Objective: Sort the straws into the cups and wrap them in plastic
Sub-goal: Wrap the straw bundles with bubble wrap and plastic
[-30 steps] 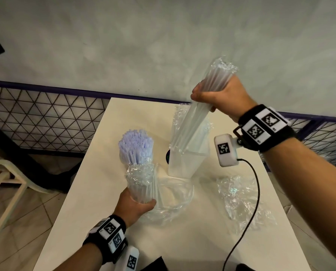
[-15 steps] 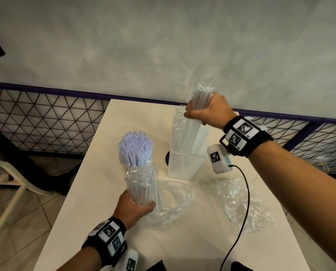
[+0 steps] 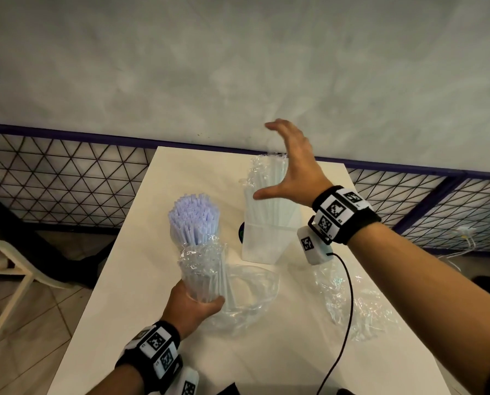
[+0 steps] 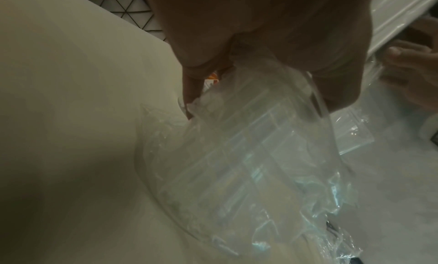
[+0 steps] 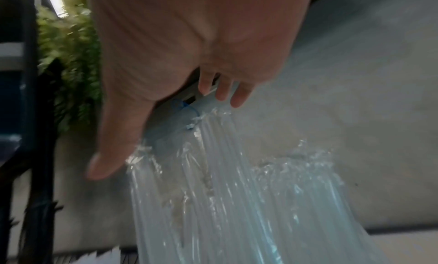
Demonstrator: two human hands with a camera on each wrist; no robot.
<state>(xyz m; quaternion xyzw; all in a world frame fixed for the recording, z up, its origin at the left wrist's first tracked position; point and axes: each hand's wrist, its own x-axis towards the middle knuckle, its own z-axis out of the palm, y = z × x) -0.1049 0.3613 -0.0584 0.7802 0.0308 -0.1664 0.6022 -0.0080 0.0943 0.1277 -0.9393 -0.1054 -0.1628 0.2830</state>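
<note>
Holding a bundle of clear wrapped straws [image 3: 202, 276] upright, the left hand [image 3: 191, 306] curls round its lower end at the near edge of the tabletop [image 3: 141, 280]. By my reading the sorting step is in hand, with this bundle not yet in a cup. Using the clear cup [image 3: 266, 238] as landmark: just this side of it lies a loose plastic bag [image 3: 255, 297], more crumpled plastic [image 3: 352, 303] lies to its near right, and lavender straws [image 3: 194, 216] stand to its left. Clear straws [image 3: 269, 183] stand in that cup, and above them the right hand [image 3: 290, 169] is spread wide, holding nothing. Next, probably, the held bundle must be lowered into a cup, its film kept from snagging. Whatever holds the lavender straws is hidden behind the bundle; a dark round thing behind the clear cup cannot be identified.
</note>
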